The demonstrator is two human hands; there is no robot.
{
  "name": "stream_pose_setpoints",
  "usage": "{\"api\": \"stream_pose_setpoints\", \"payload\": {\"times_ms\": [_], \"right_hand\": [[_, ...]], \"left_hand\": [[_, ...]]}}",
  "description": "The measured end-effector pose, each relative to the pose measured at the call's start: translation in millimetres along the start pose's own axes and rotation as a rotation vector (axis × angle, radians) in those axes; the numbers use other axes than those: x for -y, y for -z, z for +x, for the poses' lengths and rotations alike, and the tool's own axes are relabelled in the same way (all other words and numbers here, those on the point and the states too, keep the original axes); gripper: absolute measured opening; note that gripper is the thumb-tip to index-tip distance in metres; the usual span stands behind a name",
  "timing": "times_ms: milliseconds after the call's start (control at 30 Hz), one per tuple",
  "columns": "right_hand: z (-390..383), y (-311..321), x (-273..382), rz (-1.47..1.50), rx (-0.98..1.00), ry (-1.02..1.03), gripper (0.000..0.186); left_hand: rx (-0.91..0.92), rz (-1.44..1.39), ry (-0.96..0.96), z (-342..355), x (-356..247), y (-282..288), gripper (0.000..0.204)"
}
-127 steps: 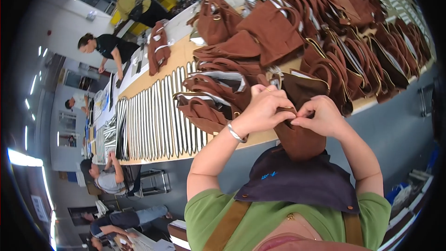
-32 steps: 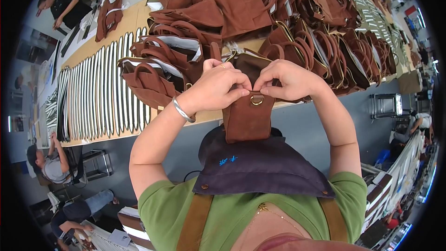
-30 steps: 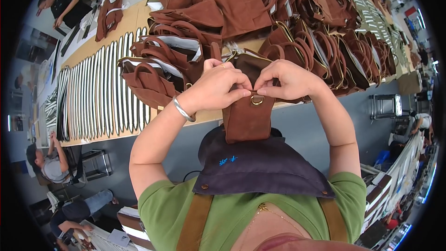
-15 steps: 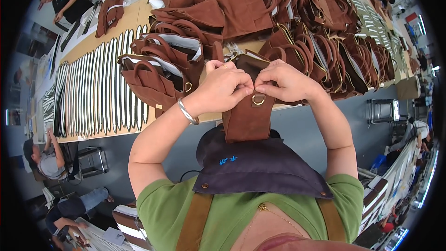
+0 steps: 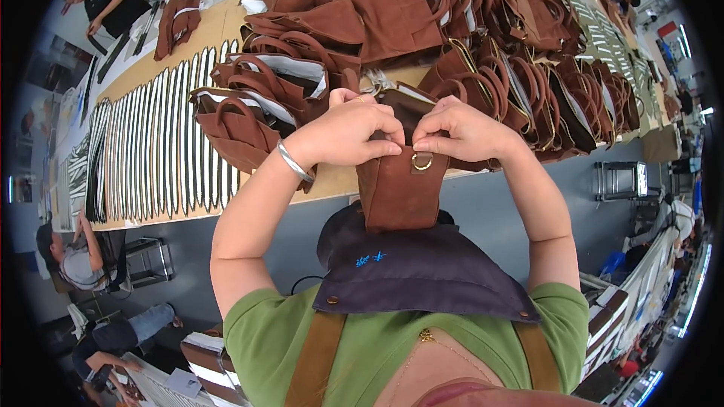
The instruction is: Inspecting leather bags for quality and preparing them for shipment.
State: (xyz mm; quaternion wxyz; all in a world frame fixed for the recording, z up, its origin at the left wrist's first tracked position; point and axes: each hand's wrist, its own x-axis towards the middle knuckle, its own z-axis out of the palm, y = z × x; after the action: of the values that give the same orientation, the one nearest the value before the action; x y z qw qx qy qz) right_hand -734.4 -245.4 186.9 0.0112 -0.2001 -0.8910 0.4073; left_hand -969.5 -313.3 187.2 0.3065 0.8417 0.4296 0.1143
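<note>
A brown handbag [image 5: 398,200] is held up against my apron, its narrow end facing me and a gold D-ring [image 5: 422,161] on a tab near its top edge. My left hand [image 5: 354,130] pinches the bag's upper rim, thumb against fingers, left of the ring. Just right of the tab, my right hand [image 5: 464,132] pinches the same rim. A small gap separates the two sets of fingertips. Behind my fingers the bag's dark opening shows in part; the rest of it is hidden by my hands.
More brown handbags [image 5: 400,11] crowd the table beyond, with others standing close on both sides. Long black-and-white strips [image 5: 166,136] lie in a row at the left. A person [image 5: 113,4] stands at the far left; a metal stool [image 5: 622,179] is at the right.
My left hand has shifted left along the rim, away from the right hand, and the fingertips have parted. My right hand has barely moved.
</note>
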Motion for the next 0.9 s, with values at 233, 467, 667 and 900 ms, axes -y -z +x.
{"api": "stream_pose_setpoints", "payload": {"times_ms": [233,467,667,900], "right_hand": [[-11,8,5,-0.040,-0.018,0.018,0.007],[-13,4,4,-0.078,0.031,-0.007,0.008],[-13,-1,3,-0.099,-0.029,0.079,0.007],[-9,-4,4,-0.097,-0.040,0.111,0.005]], "left_hand": [[0.168,-0.125,0.090,2,8,11,0.013],[0.101,-0.128,0.005,0,9,3,0.013],[0.101,-0.160,0.021,-2,12,1,0.013],[0.010,-0.180,-0.001,-4,15,-16,0.008]]}}
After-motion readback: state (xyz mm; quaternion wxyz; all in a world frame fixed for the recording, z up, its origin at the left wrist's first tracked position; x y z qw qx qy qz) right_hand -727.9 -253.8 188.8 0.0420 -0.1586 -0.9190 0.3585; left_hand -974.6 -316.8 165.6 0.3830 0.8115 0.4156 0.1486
